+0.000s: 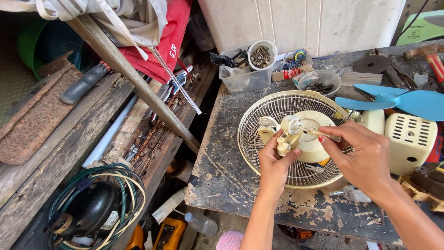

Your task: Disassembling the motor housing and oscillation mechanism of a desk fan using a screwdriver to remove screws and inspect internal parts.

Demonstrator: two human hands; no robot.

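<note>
left hand (pixel 274 163) gripping cream fan part (pixel 287 139); right hand (pixel 363 159) pinching its shaft, over fan grille (pixel 259 125)

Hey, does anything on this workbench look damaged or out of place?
Yes: the fan is in pieces. Its blue blade lies loose beside the cream wire guard, and the table surface is badly flaked.

- A small flat red-and-white cardboard box (pixel 290 73) lies at the counter's back edge.
- A white label with dark print (pixel 110 221) sits on the black round compressor, lower left.
- A pale green printed panel (pixel 423 28) stands top right.
</note>
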